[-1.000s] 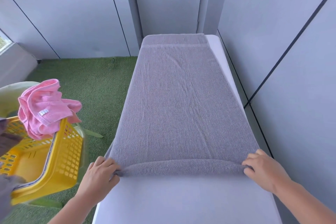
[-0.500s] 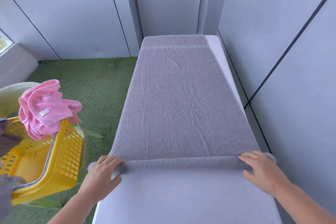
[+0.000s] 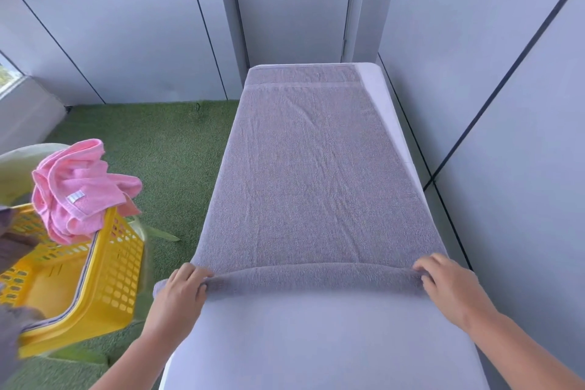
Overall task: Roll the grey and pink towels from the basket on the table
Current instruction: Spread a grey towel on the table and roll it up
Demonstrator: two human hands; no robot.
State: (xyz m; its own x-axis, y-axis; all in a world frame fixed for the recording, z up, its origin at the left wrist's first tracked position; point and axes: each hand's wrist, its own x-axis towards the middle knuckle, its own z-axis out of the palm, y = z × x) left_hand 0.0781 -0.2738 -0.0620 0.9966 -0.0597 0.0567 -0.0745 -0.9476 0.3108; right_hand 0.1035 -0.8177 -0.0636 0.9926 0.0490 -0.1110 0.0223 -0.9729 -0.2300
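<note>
A grey towel (image 3: pixel 310 174) lies spread lengthwise over the white table (image 3: pixel 316 342), its near end turned into a short roll. My left hand (image 3: pixel 180 293) grips the roll's left end, fingers curled over it. My right hand (image 3: pixel 449 285) grips the right end the same way. A crumpled pink towel (image 3: pixel 76 190) hangs over the rim of the yellow basket (image 3: pixel 107 269) at the left.
Green artificial turf (image 3: pixel 164 152) covers the floor left of the table. Grey wall panels close in behind and along the right side. Dark cloth (image 3: pixel 12 247) lies at the basket's left edge. A pale round object (image 3: pixel 19 165) sits behind the basket.
The roll at the towel's near end has grown thicker and moved slightly away from me. Both hands have shifted forward with it, still at its two ends.
</note>
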